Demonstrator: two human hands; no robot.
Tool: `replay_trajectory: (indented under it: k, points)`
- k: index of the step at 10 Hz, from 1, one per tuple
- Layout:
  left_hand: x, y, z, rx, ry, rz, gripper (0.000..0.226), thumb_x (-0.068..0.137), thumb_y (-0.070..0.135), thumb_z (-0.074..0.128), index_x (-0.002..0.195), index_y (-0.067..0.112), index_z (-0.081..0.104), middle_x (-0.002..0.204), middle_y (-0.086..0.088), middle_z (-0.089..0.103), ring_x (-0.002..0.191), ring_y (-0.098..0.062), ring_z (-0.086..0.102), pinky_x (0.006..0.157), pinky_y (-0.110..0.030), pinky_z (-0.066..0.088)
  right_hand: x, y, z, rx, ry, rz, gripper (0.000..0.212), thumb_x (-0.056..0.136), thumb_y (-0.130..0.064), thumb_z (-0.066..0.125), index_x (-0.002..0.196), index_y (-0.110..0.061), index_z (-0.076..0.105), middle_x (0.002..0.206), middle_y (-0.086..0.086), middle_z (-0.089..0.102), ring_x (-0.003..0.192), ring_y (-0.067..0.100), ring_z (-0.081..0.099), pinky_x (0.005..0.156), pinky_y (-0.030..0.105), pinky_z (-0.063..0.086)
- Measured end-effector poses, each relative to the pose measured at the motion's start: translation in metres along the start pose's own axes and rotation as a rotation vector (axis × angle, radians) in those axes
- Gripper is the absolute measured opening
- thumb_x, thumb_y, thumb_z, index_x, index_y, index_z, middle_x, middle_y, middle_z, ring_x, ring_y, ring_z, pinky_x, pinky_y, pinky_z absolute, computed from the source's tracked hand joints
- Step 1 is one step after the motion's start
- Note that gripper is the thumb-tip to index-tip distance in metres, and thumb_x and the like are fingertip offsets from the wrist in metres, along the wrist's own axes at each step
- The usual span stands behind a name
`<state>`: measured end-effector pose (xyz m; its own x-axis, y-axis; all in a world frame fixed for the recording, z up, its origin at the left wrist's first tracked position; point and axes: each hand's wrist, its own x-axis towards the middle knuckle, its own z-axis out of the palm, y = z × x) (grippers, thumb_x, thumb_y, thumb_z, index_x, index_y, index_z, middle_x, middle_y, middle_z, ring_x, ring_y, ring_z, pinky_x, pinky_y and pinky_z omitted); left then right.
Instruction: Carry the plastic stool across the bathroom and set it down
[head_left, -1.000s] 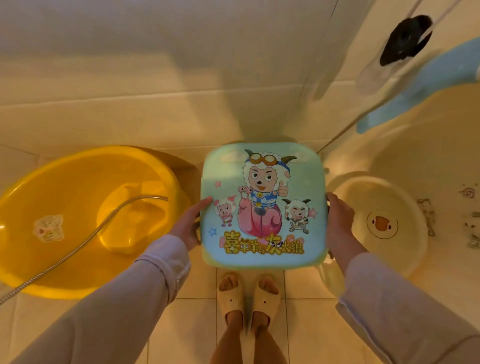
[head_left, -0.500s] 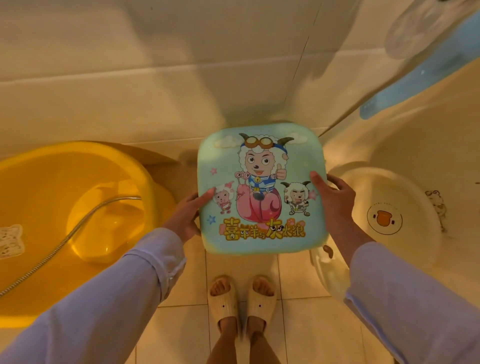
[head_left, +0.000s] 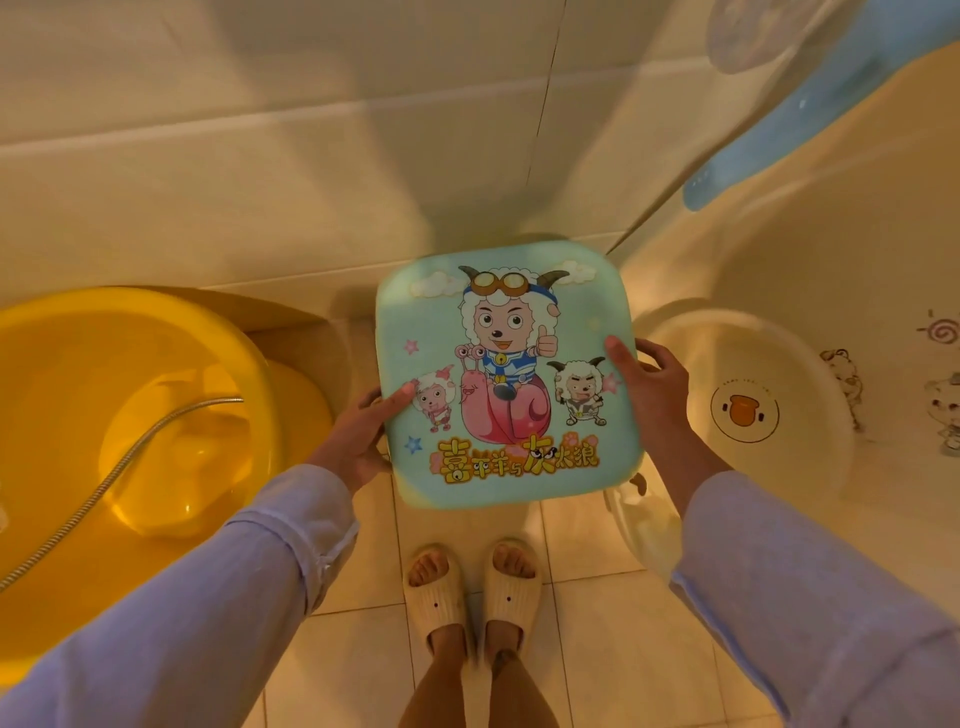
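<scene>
We've got the plastic stool (head_left: 506, 374) up in front of us, its pale green seat facing the camera, cartoon sheep and yellow lettering right way up. Our left hand (head_left: 358, 434) grips the seat's left edge, thumb lying over the top by the small pink sheep, fingers tucked underneath. Our right hand (head_left: 652, 387) clamps the right edge the same way, thumb on the printed face, fingers wrapped behind. The stool's legs are hidden under the seat, so we can't tell whether it touches the floor (head_left: 597, 623); it sits above the tiles just ahead of our feet in cream slippers (head_left: 470, 592).

At the left edge of the floor sits the yellow tub (head_left: 67, 467), a metal shower hose (head_left: 98, 493) trailing into its bowl. On the right, close by the stool's right side, there's a cream basin (head_left: 810, 415) with a small orange emblem at its bottom, leaning inside a larger pale tub (head_left: 857, 270) with a blue rim. The tiled wall (head_left: 260, 171) runs straight across behind the stool
</scene>
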<state>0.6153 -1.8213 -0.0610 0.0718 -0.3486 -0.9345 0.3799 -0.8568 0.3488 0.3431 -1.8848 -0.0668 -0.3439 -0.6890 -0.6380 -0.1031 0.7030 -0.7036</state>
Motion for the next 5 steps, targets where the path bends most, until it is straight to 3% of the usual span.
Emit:
replay_trajectory:
  k: [1,2,3,4,5]
  points:
    - [-0.002,0.001,0.000,0.081,0.015,0.027,0.053,0.078,0.032,0.064,0.126,0.017,0.047,0.096,0.003,0.064,0.098,-0.020,0.059,0.079,-0.048,0.049,0.003,-0.004,-0.004,-0.086,-0.091,0.014,0.062,0.073,-0.046,0.068,0.122,-0.012,0.052,0.109,0.018,0.067,0.087,0.026,0.064,0.084,0.040,0.053]
    - [-0.008,0.002,0.004,0.210,0.087,0.069,0.057,0.080,0.039,0.060,0.129,0.014,0.047,0.115,-0.003,0.062,0.121,-0.027,0.050,0.103,-0.052,0.037,0.000,-0.014,-0.007,-0.216,-0.143,0.015,0.064,0.079,-0.049,0.059,0.128,-0.008,0.048,0.115,0.016,0.064,0.094,0.026,0.062,0.085,0.036,0.049]
    - [-0.017,0.000,0.009,0.295,0.153,0.135,0.058,0.084,0.036,0.056,0.134,0.011,0.043,0.133,-0.010,0.054,0.123,-0.028,0.047,0.098,-0.042,0.035,-0.012,-0.014,-0.011,-0.364,-0.140,-0.009,0.054,0.086,-0.043,0.051,0.125,-0.006,0.050,0.121,0.015,0.061,0.104,0.029,0.059,0.081,0.031,0.043]
    - [-0.036,-0.005,0.009,0.347,0.157,0.183,0.046,0.087,0.018,0.054,0.131,0.006,0.046,0.133,-0.013,0.054,0.107,-0.021,0.050,0.083,-0.034,0.035,-0.042,-0.011,-0.022,-0.396,-0.094,-0.006,0.043,0.087,-0.031,0.052,0.122,-0.006,0.053,0.121,0.013,0.061,0.097,0.027,0.057,0.075,0.029,0.040]
    - [-0.059,-0.028,-0.005,0.390,0.200,0.105,0.042,0.088,0.014,0.052,0.129,0.005,0.049,0.130,-0.016,0.054,0.106,-0.023,0.048,0.083,-0.035,0.035,-0.090,0.017,-0.041,-0.369,0.007,0.039,0.036,0.089,-0.018,0.052,0.121,-0.003,0.054,0.124,0.016,0.059,0.109,0.033,0.056,0.090,0.042,0.047]
